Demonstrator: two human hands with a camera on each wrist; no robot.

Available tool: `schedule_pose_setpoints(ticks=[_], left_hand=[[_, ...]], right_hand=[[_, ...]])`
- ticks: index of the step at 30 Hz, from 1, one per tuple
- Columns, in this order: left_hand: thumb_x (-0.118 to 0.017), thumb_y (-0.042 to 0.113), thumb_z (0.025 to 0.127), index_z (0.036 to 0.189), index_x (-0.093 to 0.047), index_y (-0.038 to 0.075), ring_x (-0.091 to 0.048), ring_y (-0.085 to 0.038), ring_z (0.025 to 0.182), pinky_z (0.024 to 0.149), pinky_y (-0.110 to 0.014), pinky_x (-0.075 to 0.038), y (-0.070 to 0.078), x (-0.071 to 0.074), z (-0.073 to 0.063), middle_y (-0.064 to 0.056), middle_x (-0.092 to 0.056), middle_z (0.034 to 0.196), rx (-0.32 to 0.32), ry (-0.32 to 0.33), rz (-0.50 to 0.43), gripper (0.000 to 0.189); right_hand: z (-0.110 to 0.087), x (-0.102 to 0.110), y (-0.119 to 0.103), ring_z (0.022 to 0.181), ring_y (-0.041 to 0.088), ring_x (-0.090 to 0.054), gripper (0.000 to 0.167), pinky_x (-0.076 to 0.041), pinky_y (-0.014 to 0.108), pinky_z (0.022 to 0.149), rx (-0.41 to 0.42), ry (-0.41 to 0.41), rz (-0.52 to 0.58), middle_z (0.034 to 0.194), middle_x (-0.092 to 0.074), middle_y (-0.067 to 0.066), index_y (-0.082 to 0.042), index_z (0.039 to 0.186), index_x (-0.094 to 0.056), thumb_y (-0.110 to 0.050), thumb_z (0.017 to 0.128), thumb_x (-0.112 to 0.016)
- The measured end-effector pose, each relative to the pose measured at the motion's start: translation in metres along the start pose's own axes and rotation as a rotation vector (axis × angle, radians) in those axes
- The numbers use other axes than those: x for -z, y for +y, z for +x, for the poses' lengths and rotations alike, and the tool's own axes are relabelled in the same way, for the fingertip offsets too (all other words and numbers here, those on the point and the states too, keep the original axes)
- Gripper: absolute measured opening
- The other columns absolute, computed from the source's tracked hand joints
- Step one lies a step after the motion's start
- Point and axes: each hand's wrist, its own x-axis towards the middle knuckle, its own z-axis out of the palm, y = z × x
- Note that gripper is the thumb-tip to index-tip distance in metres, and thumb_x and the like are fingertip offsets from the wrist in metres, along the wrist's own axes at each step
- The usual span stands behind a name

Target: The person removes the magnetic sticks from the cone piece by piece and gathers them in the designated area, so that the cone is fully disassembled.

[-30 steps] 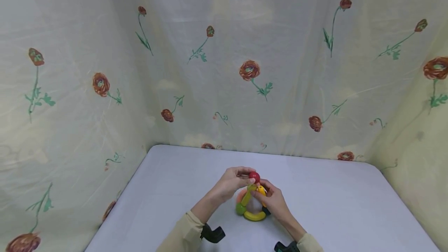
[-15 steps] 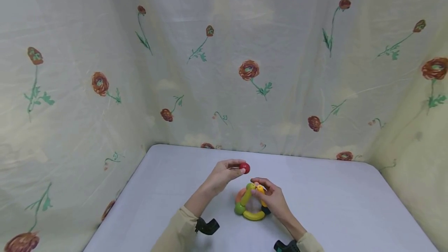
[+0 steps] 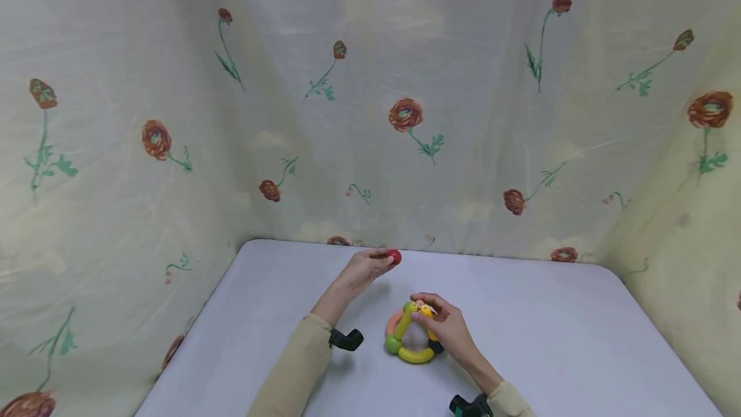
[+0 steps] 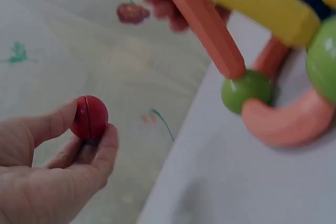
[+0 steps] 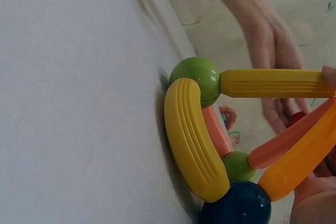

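My left hand [image 3: 360, 270] pinches a glossy red ball [image 4: 89, 117], which has a seam around it, between thumb and fingers. It holds the ball up, behind and left of a toy frame of magnetic building rods and balls. My right hand [image 3: 453, 328] grips that frame near its top, where a straight yellow rod [image 5: 273, 83], an orange rod [image 5: 299, 156] and a salmon rod [image 4: 207, 27] lean together. At its base, a curved yellow rod [image 5: 191, 140] joins a green ball [image 5: 195, 80] to a dark blue ball [image 5: 239, 205]. A curved salmon rod [image 4: 289, 121] meets another green ball [image 4: 247, 92] behind.
The frame stands on a white table [image 3: 556, 333] with rounded far corners. A pale curtain [image 3: 475, 114] printed with red flowers surrounds the table's back and sides. A black wrist camera [image 3: 346, 340] sits on the left wrist, another camera [image 3: 470, 406] on the right.
My left hand has lifted the red ball off the top of the frame and carried it away, back and left. My right hand stays at the frame's top. The head view shifts slightly.
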Motion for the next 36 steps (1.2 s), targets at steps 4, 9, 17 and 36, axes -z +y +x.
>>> schedule_pose_setpoints(ticks=[4, 9, 17, 36], left_hand=[[-0.065, 0.004, 0.091, 0.132, -0.056, 0.002, -0.059, -0.022, 0.116, 0.104, -0.037, -0.045, -0.015, 0.011, 0.022, -0.017, -0.054, 0.133, 0.012, 0.032, 0.041, 0.042], [-0.073, 0.014, 0.086, 0.121, -0.067, 0.012, -0.057, -0.022, 0.113, 0.102, -0.041, -0.045, -0.038, 0.027, 0.04, -0.01, -0.063, 0.125, -0.005, 0.148, 0.318, 0.035], [-0.077, 0.013, 0.082, 0.117, -0.07, 0.013, -0.055, -0.026, 0.119, 0.104, -0.046, -0.043, -0.059, 0.032, 0.048, -0.009, -0.066, 0.123, -0.12, 0.196, 0.564, 0.036], [-0.076, 0.022, 0.083, 0.117, -0.07, 0.009, -0.062, -0.022, 0.113, 0.096, -0.038, -0.049, -0.055, 0.037, 0.017, -0.008, -0.069, 0.118, -0.121, 0.251, 0.483, 0.037]], right_hand=[[0.0, 0.0, 0.001, 0.122, 0.02, -0.053, 0.042, -0.046, 0.017, 0.097, 0.003, 0.003, -0.011, 0.127, -0.06, 0.011, -0.005, 0.12, -0.061, -0.021, 0.084, -0.075], [0.001, 0.0, 0.002, 0.122, 0.022, -0.053, 0.039, -0.047, 0.017, 0.096, 0.01, 0.011, -0.022, 0.126, -0.06, 0.011, -0.005, 0.119, -0.061, -0.018, 0.085, -0.075], [0.0, -0.001, 0.001, 0.124, 0.022, -0.052, 0.037, -0.047, 0.019, 0.097, -0.033, 0.019, -0.025, 0.125, -0.06, 0.008, -0.007, 0.117, -0.062, -0.017, 0.084, -0.075], [-0.001, 0.0, 0.003, 0.121, 0.019, -0.054, 0.038, -0.048, 0.017, 0.095, 0.031, 0.005, -0.032, 0.125, -0.061, 0.009, -0.007, 0.116, -0.062, -0.023, 0.085, -0.075]])
